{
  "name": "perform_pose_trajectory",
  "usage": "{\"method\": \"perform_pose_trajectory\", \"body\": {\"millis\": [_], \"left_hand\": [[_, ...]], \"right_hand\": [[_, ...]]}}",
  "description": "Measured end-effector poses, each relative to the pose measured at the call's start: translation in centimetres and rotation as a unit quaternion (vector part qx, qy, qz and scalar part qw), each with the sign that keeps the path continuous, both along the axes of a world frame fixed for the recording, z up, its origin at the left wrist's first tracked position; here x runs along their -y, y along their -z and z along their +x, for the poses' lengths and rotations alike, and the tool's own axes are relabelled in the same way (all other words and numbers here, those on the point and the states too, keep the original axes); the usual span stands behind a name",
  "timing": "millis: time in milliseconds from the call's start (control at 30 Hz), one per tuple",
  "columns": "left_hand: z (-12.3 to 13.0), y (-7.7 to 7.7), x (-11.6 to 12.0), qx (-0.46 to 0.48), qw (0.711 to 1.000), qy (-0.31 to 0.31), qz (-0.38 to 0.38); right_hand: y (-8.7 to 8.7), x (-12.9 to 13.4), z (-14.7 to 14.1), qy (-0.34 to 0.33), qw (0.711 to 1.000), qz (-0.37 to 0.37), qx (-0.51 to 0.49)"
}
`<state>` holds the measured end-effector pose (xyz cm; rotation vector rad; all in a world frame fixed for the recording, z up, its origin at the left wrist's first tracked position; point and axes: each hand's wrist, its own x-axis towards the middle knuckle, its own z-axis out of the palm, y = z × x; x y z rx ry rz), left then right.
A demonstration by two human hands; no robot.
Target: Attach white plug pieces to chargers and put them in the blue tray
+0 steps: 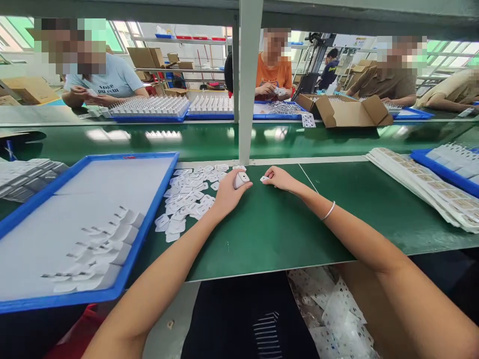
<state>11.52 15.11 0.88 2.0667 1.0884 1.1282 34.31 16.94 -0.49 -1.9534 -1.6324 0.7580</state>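
My left hand (229, 192) is wrapped round a small white housing (241, 179), its end face with a dark spot turned toward my right hand. Between thumb and fingers, my right hand (276, 178) pinches a small white piece (264, 179). The two hands are a short gap apart over the green table (254, 234). Beside and partly behind my left hand lies a loose spread of flat white pieces (187, 197), several overlapping.
At the left, a blue-rimmed tray (144, 224) holds rows of white parts (112, 249). Stacked sheets (426, 192) and another blue tray (441, 169) lie at the right. A metal post (250, 85) rises ahead. People work across the green belt (179, 142).
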Motion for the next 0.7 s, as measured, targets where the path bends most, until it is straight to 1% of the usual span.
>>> {"method": "perform_pose_trajectory", "body": {"millis": [100,200,300,400,467,533,700], "left_hand": [[0.6,-0.1,1.0,-0.022,0.999,0.027,-0.029],[0.9,-0.5,1.9,-0.044,0.997,0.037,-0.050],[0.7,-0.9,2.2,-0.057,0.995,0.009,-0.079],[0.4,-1.0,1.7,-0.057,0.992,-0.044,-0.102],[0.1,-0.8,1.2,-0.055,0.990,-0.065,-0.113],[-0.1,-0.6,0.7,-0.052,0.988,-0.067,-0.127],[-0.3,-0.5,0.3,-0.040,0.989,-0.030,-0.141]], "right_hand": [[-0.2,-0.1,0.7,-0.027,0.998,0.007,-0.048],[-0.8,0.3,1.0,-0.068,0.991,0.022,-0.112],[-1.1,1.1,0.6,-0.090,0.980,0.061,-0.169],[-0.7,2.0,-0.8,-0.084,0.967,0.126,-0.205],[-0.2,2.5,-1.9,-0.095,0.956,0.154,-0.231],[0.1,2.9,-2.9,-0.117,0.941,0.165,-0.271],[0.3,3.8,-4.6,-0.194,0.894,0.131,-0.381]]}}
